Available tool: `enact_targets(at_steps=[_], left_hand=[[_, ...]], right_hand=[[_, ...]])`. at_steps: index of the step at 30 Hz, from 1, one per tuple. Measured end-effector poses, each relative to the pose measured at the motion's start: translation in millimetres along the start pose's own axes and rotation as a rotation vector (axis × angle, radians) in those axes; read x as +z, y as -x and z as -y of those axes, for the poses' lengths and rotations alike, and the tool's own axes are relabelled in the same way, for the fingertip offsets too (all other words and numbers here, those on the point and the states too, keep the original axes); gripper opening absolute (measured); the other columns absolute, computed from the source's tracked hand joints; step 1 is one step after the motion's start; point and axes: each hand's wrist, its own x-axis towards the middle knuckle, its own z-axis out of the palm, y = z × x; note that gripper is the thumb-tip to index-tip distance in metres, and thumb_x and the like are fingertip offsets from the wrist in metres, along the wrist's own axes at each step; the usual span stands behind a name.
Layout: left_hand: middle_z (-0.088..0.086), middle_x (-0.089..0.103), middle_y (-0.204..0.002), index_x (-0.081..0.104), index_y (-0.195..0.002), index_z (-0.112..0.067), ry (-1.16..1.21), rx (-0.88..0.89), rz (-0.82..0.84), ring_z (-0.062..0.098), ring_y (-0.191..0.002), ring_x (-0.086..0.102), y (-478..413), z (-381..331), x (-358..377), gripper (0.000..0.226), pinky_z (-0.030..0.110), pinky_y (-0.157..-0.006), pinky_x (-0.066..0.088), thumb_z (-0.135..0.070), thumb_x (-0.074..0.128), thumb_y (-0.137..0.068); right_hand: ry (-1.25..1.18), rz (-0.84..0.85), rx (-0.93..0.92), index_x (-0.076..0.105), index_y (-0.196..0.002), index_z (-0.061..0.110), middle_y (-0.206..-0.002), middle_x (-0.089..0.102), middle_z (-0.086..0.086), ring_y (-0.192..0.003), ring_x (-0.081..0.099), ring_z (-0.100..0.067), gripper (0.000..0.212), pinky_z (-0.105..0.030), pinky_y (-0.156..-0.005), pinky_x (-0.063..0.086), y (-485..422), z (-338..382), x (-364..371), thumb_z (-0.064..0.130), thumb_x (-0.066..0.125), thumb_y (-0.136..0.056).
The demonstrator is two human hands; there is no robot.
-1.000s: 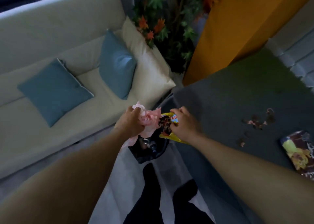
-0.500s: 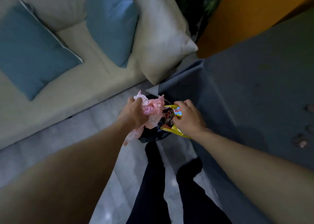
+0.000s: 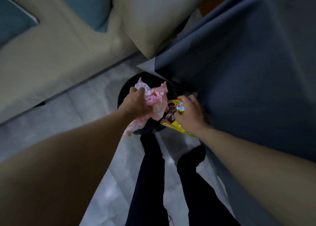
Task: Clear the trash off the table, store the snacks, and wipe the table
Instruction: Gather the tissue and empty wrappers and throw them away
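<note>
My left hand (image 3: 136,103) grips a crumpled pink tissue wad (image 3: 154,99), held over the opening of a round black trash bin (image 3: 124,90) on the floor. A tail of the tissue hangs down past the bin's near rim. My right hand (image 3: 189,113) holds a yellow snack wrapper (image 3: 172,122) by its top, tilted over the bin's right edge. The table (image 3: 248,71), covered in a dark blue-grey cloth, fills the right side; its corner overhangs the bin.
A beige sofa (image 3: 56,54) with teal cushions and a cream pillow (image 3: 153,20) lies to the left and ahead. Grey tiled floor (image 3: 51,119) runs between the sofa and the table. My legs in dark trousers (image 3: 150,183) stand just below the bin.
The view has tipped downward and closer, so the bin's opening now shows beneath both hands. Both hands have lowered toward the bin, still holding the tissue and the wrapper.
</note>
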Motion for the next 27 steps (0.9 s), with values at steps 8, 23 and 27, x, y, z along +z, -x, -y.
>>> enact_targets(at_steps=[8,23,27], left_hand=[[0.01,0.02,-0.162,0.023,-0.156,-0.03,-0.023,0.021,0.083,0.031,-0.143,0.033,-19.9,25.1,17.2,0.103,0.039,-0.112,0.034,-0.042,0.083,-0.073],[0.008,0.023,-0.161,0.022,-0.155,-0.026,-0.265,0.064,-0.043,0.033,-0.141,0.035,3.9,40.0,-5.5,0.072,0.05,-0.111,0.036,-0.048,0.052,-0.093],[0.008,0.017,-0.163,0.017,-0.156,-0.028,-0.337,0.089,-0.056,0.031,-0.147,0.025,15.7,36.0,-13.2,0.071,0.056,-0.117,0.022,-0.056,0.042,-0.095]], right_hand=[[0.016,0.044,0.038,0.055,-0.13,0.026,-0.127,0.047,-0.002,-0.109,0.057,-0.029,0.051,-0.042,-0.089,0.05,-9.6,-7.2,19.7,0.026,0.066,-0.08],[-0.063,0.155,0.034,0.019,-0.157,0.023,-0.164,0.015,-0.003,-0.149,0.02,-0.024,0.084,-0.038,-0.117,0.027,-28.1,24.4,38.0,0.046,0.064,-0.09],[0.013,0.152,-0.049,0.02,-0.157,0.022,-0.164,0.014,-0.003,-0.149,0.018,-0.025,0.082,-0.043,-0.117,0.028,-15.8,23.9,21.6,0.048,0.061,-0.091]])
